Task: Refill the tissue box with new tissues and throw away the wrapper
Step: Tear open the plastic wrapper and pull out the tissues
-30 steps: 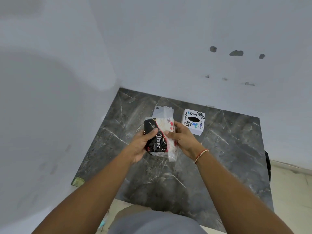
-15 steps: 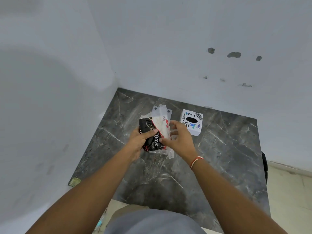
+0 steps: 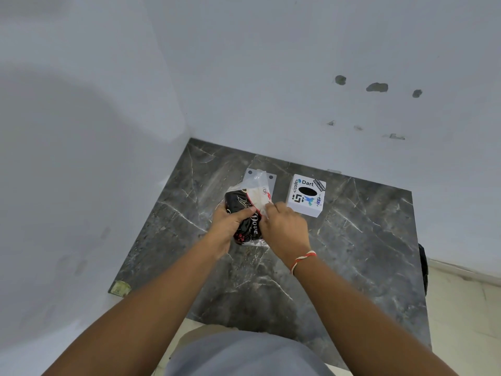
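Note:
A tissue pack (image 3: 245, 210) in a black, red and clear plastic wrapper is held over the dark marble table (image 3: 352, 253). My left hand (image 3: 230, 226) grips its left side, thumb across the black print. My right hand (image 3: 283, 226) pinches the clear wrapper at the pack's right edge. White tissue shows through the wrapper's upper part. A white cube tissue box (image 3: 306, 195) with stickers and a dark oval slot stands on the table just right of the pack, apart from both hands.
The table sits in a corner, with grey walls close behind and to the left. A small white plate (image 3: 271, 179) with two dark holes lies behind the pack. A light floor (image 3: 461, 308) lies right of the table.
Both hands and the pack have shifted slightly. My right hand's fingers moved from the pack's side to a pinch on the clear wrapper edge. The box has not moved.

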